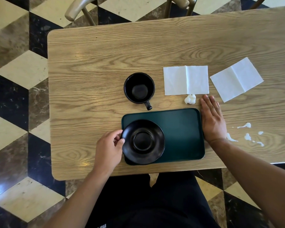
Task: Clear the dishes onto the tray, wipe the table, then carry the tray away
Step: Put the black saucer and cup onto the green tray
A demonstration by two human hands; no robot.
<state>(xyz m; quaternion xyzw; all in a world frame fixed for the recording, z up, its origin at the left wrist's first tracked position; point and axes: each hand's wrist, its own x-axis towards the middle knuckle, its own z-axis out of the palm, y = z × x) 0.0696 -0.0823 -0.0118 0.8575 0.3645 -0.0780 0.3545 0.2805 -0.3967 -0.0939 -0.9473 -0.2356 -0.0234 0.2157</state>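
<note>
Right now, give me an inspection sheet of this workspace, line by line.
Surface: wooden table, white spill at its right near edge.
Job's things: dark green tray near the front edge; black saucer on the tray's left end, overhanging the rim; empty black cup upright on the table behind the tray.
Clutter: two flat napkins; crumpled tissue in front of the left one.
Grippers: left hand pinching the saucer's left rim; right hand flat, open, against the tray's right edge.
Cables: nothing seen.
Surroundings: patterned tile floor; chair beyond the table.
</note>
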